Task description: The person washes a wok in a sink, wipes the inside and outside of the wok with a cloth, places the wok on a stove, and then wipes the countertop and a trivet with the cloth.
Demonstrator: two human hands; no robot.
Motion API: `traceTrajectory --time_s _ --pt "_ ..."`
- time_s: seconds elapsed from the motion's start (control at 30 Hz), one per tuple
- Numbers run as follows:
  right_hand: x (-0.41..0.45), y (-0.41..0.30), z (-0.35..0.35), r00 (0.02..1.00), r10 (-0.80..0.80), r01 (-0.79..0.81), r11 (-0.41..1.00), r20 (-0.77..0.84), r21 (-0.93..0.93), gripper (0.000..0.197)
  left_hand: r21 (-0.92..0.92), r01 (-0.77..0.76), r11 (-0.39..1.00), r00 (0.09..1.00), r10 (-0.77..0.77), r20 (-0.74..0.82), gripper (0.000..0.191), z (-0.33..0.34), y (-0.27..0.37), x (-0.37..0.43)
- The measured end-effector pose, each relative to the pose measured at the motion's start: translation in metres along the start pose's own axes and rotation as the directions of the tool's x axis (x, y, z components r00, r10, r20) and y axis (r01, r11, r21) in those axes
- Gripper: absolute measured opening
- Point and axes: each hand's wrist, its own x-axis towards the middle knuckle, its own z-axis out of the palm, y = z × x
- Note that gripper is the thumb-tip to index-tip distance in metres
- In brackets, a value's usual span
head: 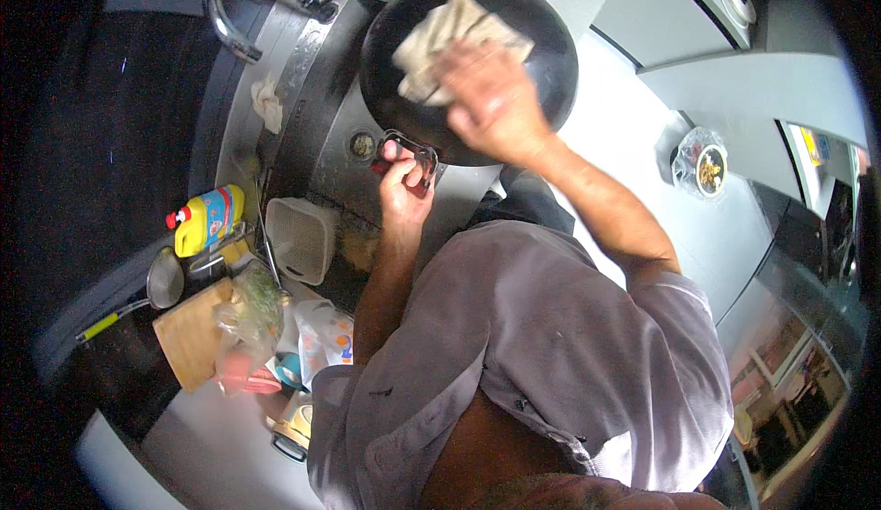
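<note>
A large dark wok (550,83) is tilted up over the right side of the sink. My left hand (406,183) grips its loop handle (421,147) at the near rim. A beige cloth (462,18) lies bunched against the wok's dark surface. On top of it is my right hand (492,94), blurred, with the fingers on the fabric. Whether the wok's inside or outside faces up, I cannot tell.
The steel sink (323,107) has a chrome faucet (224,25) and a drain (362,144). A white plastic basket (299,238) sits in it. Left stand a yellow bottle (210,221), a strainer (165,279), a wooden cutting board (189,334) and bagged greens (258,303). A lined bin (709,166) stands right.
</note>
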Motion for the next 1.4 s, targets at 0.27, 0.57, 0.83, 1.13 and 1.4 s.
traceTrajectory --time_s 0.27,0.57,0.83,1.13,1.4 --pt "-0.091 -0.007 -0.008 0.989 -0.148 0.148 0.989 0.012 -0.024 0.045 0.108 0.031 0.994 1.0 -0.031 0.003 0.032 0.033 -0.009 -0.007" --pt "-0.049 0.155 -0.05 0.844 0.523 -0.333 0.686 -0.119 0.647 0.045 0.134 0.079 0.988 0.997 -0.075 -0.031 0.039 0.064 -0.003 -0.004" --pt "-0.079 0.033 -0.051 0.925 -0.071 0.151 0.97 -0.372 0.189 0.028 0.152 0.114 0.982 0.99 -0.1 -0.096 0.032 0.083 0.006 0.003" --pt "-0.127 0.087 -0.065 0.936 0.153 -0.097 0.978 -0.319 0.183 0.035 0.297 0.026 0.954 0.971 0.047 -0.235 0.028 0.129 -0.011 -0.005" --pt "-0.073 0.227 -0.049 0.747 0.664 -0.276 0.35 -0.029 0.895 0.033 0.17 0.083 0.982 0.996 -0.079 -0.033 0.019 0.1 -0.001 0.01"
